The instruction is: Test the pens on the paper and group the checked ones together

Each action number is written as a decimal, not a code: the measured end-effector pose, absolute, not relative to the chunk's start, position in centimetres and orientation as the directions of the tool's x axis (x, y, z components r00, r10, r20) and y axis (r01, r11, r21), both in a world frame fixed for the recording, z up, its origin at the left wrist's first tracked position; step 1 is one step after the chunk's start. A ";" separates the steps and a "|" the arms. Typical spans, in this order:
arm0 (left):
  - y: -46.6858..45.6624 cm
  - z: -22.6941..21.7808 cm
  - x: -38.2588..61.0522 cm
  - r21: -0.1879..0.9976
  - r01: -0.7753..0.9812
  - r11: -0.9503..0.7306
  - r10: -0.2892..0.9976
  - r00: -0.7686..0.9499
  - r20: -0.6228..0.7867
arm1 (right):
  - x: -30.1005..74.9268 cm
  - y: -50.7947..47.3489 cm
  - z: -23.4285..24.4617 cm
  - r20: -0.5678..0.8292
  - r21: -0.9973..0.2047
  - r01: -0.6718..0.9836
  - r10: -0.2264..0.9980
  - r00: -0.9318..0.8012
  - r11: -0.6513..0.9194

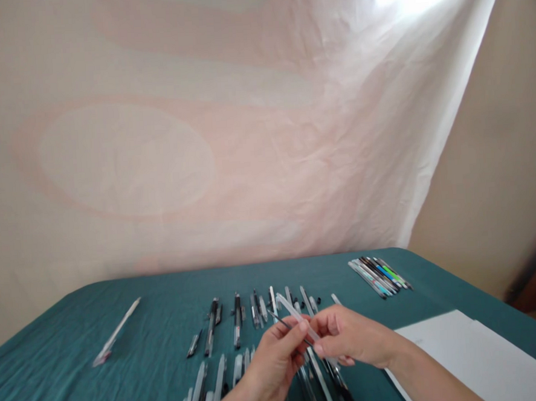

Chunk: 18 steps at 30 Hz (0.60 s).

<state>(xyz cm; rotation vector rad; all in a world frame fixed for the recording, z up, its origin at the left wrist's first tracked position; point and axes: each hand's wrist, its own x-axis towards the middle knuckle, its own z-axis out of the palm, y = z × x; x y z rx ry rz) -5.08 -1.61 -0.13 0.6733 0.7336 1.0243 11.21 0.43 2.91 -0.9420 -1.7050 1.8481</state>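
My left hand (274, 360) and my right hand (351, 334) meet over the pen parts on the table. Between the left thumb and fingers is a thin dark pen refill (279, 319), its tip pointing up and left. The right fingers close on a clear pen barrel (289, 305), which slants across the refill. Both pieces cross at the fingertips, and the fingers hide where they touch. Beneath the hands lie several long pen barrels (322, 382). Behind them, dark pens (237, 323) and clear pen parts (258, 310) lie in small groups.
A green cloth (166, 315) covers the table. Several coloured pens or refills (381, 275) form a row at back right. White paper sheets (468, 357) lie right, a long white pen-like item (118, 332) left. Clear barrels (200, 386) occupy the front. A pale sheet (246, 135) hangs behind.
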 end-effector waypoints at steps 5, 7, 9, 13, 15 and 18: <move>-1.4 0.2 -5.4 0.759 -0.546 0.355 0.928 0.305 -0.215 | 11.2 0.4 2.9 -0.206 -0.978 0.158 0.728 -0.654 -0.135; -0.7 0.6 -6.1 0.734 -0.603 0.313 0.949 0.237 -0.210 | 11.3 0.4 3.0 -0.235 -0.971 0.192 0.728 -0.644 -0.143; 0.3 1.1 -7.1 0.703 -0.669 0.241 0.970 0.144 -0.196 | 11.5 0.4 3.3 -0.263 -0.963 0.224 0.724 -0.638 -0.153; 2.3 1.9 -9.2 0.649 -0.752 0.112 0.984 -0.006 -0.176 | 12.6 0.6 4.3 -0.268 -0.956 0.265 0.731 -0.627 -0.123; 2.7 2.1 -9.7 0.638 -0.765 0.087 0.984 -0.035 -0.177 | 13.4 0.7 4.7 -0.243 -0.958 0.271 0.757 -0.607 -0.090; 2.8 2.0 -9.6 0.618 -0.782 0.079 0.978 -0.058 -0.199 | 14.4 0.9 5.2 -0.203 -0.960 0.276 0.794 -0.574 -0.046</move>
